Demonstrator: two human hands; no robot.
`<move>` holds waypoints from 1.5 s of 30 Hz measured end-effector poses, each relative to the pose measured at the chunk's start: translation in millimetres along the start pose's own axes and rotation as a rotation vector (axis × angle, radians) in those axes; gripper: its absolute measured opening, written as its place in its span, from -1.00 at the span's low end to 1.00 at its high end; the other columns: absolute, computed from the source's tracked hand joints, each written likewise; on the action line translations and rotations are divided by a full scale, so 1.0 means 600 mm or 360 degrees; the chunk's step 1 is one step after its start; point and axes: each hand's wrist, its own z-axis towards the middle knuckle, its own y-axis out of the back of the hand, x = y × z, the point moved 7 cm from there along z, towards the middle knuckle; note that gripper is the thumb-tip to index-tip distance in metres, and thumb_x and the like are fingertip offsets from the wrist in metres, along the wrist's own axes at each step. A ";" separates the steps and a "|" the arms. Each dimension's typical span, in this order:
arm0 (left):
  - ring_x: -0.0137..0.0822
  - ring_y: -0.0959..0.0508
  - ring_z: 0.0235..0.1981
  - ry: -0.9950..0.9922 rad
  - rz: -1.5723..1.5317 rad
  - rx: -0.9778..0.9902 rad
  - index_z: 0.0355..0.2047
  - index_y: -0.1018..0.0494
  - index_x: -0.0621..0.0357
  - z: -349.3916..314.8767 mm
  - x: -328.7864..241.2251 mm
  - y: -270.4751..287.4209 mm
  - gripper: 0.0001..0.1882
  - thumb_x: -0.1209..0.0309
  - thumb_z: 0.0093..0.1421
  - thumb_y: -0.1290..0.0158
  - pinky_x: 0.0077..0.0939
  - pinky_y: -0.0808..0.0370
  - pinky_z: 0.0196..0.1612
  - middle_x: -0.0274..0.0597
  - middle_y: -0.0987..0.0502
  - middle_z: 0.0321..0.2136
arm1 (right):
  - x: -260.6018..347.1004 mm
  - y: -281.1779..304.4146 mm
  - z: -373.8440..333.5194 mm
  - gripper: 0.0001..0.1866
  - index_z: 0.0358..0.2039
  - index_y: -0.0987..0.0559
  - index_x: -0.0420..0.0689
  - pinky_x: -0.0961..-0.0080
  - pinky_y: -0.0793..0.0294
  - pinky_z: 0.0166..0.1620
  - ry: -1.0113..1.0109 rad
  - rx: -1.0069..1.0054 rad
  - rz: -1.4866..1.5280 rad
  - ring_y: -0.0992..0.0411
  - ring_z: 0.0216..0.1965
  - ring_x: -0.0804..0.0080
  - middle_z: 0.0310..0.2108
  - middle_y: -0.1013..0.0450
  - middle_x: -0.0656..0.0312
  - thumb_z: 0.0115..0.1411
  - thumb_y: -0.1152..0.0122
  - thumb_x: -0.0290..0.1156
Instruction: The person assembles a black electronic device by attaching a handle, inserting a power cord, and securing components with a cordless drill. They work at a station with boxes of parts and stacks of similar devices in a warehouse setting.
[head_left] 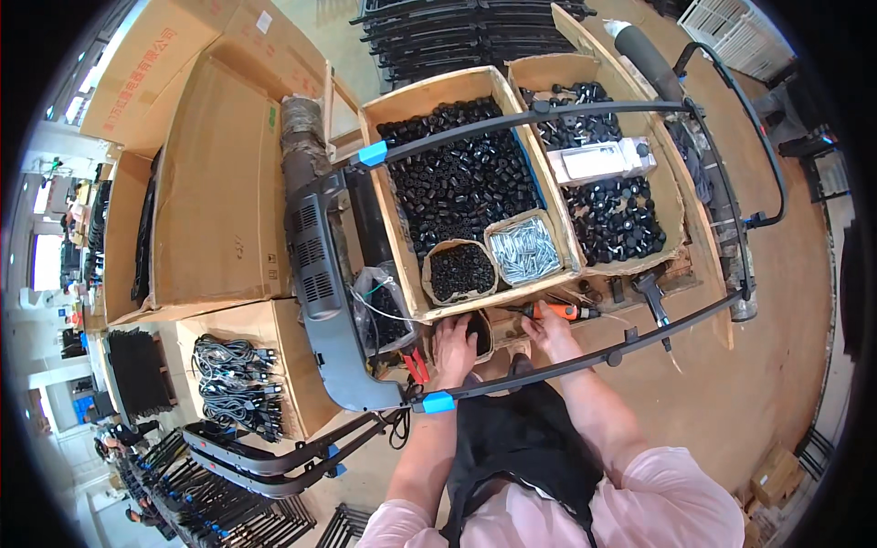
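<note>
My left hand lies with its fingers stretched out at the left edge of a small open box with a dark inside; I see nothing held in it. My right hand has its fingers closed on an orange and black power screwdriver, which lies sideways below the large wooden bin. Around both arms runs a bent black tube frame with blue tape, joined at the left to a grey vented housing. Red-handled pliers lie left of my left hand.
A wooden bin holds black caps, a tub of small black parts and a tub of silver screws. Right of it, another bin holds black knobs and a white box. A second power tool hangs at right. Cartons stand left.
</note>
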 end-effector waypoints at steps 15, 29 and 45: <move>0.17 -0.45 0.26 0.0185 0.0242 0.0560 0.31 -0.43 -0.12 0.020 -0.034 -0.074 -0.29 0.23 0.13 -0.36 0.04 -0.56 0.19 0.15 -0.39 0.26 | 0.085 0.041 -0.079 -0.72 -0.05 -0.57 0.01 0.53 -0.31 -0.50 -0.0146 0.0669 -0.0132 -0.43 -0.44 0.53 -0.30 -0.54 0.33 0.27 -0.42 -0.31; 0.24 -0.66 -0.03 0.0024 -0.0495 0.0389 -0.01 -0.52 0.21 0.026 0.067 -0.103 -0.75 0.37 0.37 -0.10 0.09 -0.60 0.00 0.31 -0.64 -0.11 | 0.022 0.227 -0.360 -0.58 0.16 -0.46 -0.03 0.22 -0.64 -0.08 0.0215 0.0438 -0.0273 -0.57 -0.13 0.36 -0.14 -0.57 0.24 0.32 -0.32 -0.44; -0.59 -0.23 -0.62 0.0651 -0.2921 0.1140 -0.24 -0.41 -0.02 0.018 0.058 -0.097 -0.71 0.11 0.57 0.08 -0.66 -0.08 -0.64 -0.46 -0.32 -0.50 | 0.186 0.126 -0.669 -0.16 0.39 -0.33 -0.23 0.23 -0.76 -0.14 0.1149 0.0679 -0.0868 -0.62 -0.02 0.18 0.04 -0.60 -0.01 0.08 -0.44 -0.67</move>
